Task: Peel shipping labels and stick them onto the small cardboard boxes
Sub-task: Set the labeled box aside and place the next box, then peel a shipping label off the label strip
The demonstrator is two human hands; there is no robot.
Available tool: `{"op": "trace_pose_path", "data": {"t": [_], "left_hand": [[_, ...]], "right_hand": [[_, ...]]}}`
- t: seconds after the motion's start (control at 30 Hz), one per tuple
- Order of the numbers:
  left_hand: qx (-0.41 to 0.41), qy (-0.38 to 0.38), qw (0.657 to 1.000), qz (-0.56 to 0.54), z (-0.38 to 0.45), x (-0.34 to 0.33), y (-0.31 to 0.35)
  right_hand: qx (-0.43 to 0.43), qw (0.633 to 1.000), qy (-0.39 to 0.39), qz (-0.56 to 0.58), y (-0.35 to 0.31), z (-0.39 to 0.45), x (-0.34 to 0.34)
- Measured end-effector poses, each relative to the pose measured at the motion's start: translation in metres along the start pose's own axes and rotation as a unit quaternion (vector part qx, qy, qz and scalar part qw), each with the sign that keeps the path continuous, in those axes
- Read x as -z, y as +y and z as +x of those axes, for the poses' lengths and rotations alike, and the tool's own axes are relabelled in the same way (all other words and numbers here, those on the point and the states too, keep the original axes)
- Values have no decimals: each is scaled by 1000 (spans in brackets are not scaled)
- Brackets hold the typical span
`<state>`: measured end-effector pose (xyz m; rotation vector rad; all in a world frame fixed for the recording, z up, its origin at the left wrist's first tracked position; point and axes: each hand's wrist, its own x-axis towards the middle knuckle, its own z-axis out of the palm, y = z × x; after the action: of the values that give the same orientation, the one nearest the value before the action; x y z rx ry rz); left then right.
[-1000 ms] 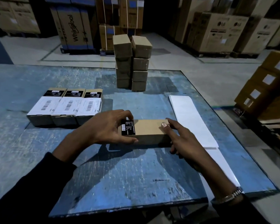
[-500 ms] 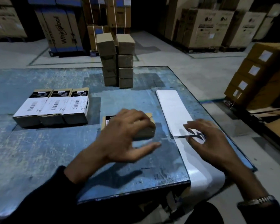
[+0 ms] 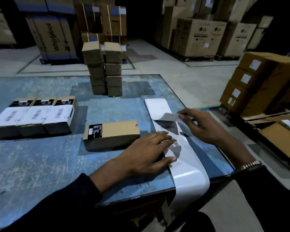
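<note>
Scuffed blue table [image 3: 40,164], warehouse cartons behind. Our left hand [image 3: 146,151] lies flat, fingers straight, pressing the label strip [image 3: 189,166] at centre right. Our right hand [image 3: 201,124] pinches a half-peeled label [image 3: 169,116] above it. Bare box [image 3: 110,134] at centre frame, three labelled boxes [image 3: 33,118] at left, unlabelled stack [image 3: 104,69] upper centre.

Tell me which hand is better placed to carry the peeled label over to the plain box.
Right hand: it already pinches the lifted label. The left hand lies flat on the backing strip, beside the box.
</note>
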<state>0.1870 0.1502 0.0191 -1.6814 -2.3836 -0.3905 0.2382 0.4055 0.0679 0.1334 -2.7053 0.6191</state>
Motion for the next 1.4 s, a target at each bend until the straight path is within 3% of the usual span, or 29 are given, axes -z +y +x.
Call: {"op": "trace_pose_path", "data": {"t": [0.13, 0.27, 0.4, 0.77, 0.97, 1.07, 1.13, 1.4], "left_hand": [[61, -10, 998, -4, 26, -9, 2], [40, -39, 998, -14, 25, -17, 0], [68, -23, 996, -45, 21, -16, 2], [39, 51, 995, -70, 30, -38, -12], [46, -1, 999, -28, 28, -52, -13], [47, -12, 999, -23, 26, -51, -14], [53, -7, 998, -25, 26, -50, -12], [70, -51, 993, -83, 29, -40, -9]], "right_hand": [[28, 998, 50, 8, 3, 54, 26], [51, 993, 104, -7, 9, 123, 43], [54, 991, 117, -19, 27, 193, 42], [-93, 990, -11, 103, 98, 344, -22], [-191, 943, -108, 250, 133, 350, -58], [-285, 878, -97, 371, 145, 348, -69], [-299, 857, -98, 408, 152, 348, -74], [-185, 953, -97, 219, 124, 310, -79]]}}
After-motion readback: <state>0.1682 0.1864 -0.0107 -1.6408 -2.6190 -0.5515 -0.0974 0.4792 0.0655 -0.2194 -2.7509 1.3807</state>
